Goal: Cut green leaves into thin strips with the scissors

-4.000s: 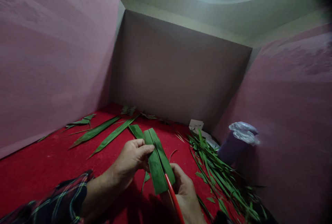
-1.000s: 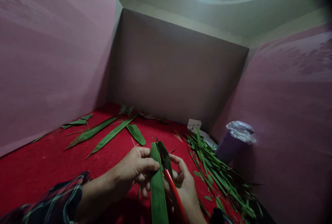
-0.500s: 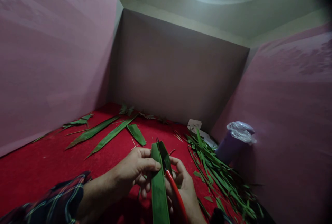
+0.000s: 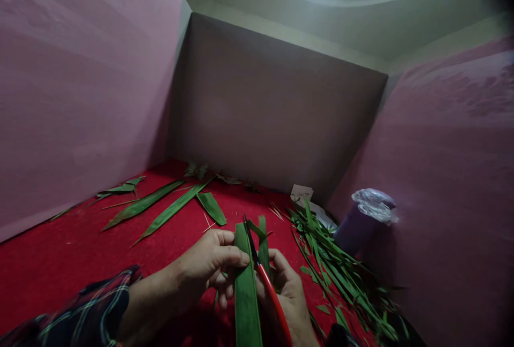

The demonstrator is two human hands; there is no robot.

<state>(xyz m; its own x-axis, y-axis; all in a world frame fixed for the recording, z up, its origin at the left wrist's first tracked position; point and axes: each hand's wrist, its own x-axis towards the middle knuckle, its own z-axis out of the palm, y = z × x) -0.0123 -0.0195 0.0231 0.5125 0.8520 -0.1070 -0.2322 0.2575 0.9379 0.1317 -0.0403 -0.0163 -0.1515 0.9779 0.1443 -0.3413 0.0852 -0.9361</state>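
Observation:
My left hand [image 4: 219, 261] pinches a long broad green leaf [image 4: 246, 299] between thumb and fingers, holding it upright near its top end. In my right hand [image 4: 287, 293] is a pair of scissors [image 4: 270, 288] with red handles and dark blades. The blades lie along the leaf's right edge, pointing up and away. A narrow leaf strip [image 4: 263, 245] bends off to the right of the blades, joined near the top. Its lower end runs behind the scissors towards my right fingers, where its contact is partly hidden.
A heap of thin green leaves [image 4: 337, 272] lies at the right, beside a purple bin [image 4: 355, 229] with a plastic liner. Several leaves [image 4: 172, 212] and thin sticks lie on the red cloth [image 4: 80, 261] at the left. White papers [image 4: 301, 193] rest at the back, and pink walls [image 4: 88, 79] stand on both sides.
The scissor blades, open around the leaf's right side before, have come closer together along it. The right-hand strip has separated and folded outwards. My left hand has barely moved.

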